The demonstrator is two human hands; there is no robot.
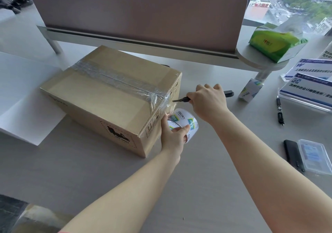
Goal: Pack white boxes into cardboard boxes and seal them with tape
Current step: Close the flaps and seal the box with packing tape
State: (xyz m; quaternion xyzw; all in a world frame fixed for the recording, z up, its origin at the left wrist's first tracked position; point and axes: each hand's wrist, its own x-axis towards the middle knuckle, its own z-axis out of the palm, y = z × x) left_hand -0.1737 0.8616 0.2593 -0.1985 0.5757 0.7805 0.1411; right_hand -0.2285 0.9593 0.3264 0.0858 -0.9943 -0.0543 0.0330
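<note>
- the cardboard box sits closed on the grey desk, turned at an angle, with a strip of clear tape running along its top seam and bunching up at the box's right end.
- the left hand is at the near right corner of the cardboard box, fingers and thumb curled round a roll of tape with a white printed core; a stretch of clear film runs from the roll up to the box's top edge.
- the right hand is just right of the cardboard box, above the roll, gripping a black-handled utility knife; the blade tip points at the taut tape beside the box's right end. whether the blade touches the film cannot be told.
- the two hands are close together, one above the other, each clamped on its own tool.
- a white flat box lies to the left of the cardboard box, partly tucked behind its near left side.
- a desk divider stands behind the cardboard box.
- further to the right of the cardboard box: a green tissue pack on the divider's foot, a second tape roll, a black pen, a dark phone and a clear plastic case.
</note>
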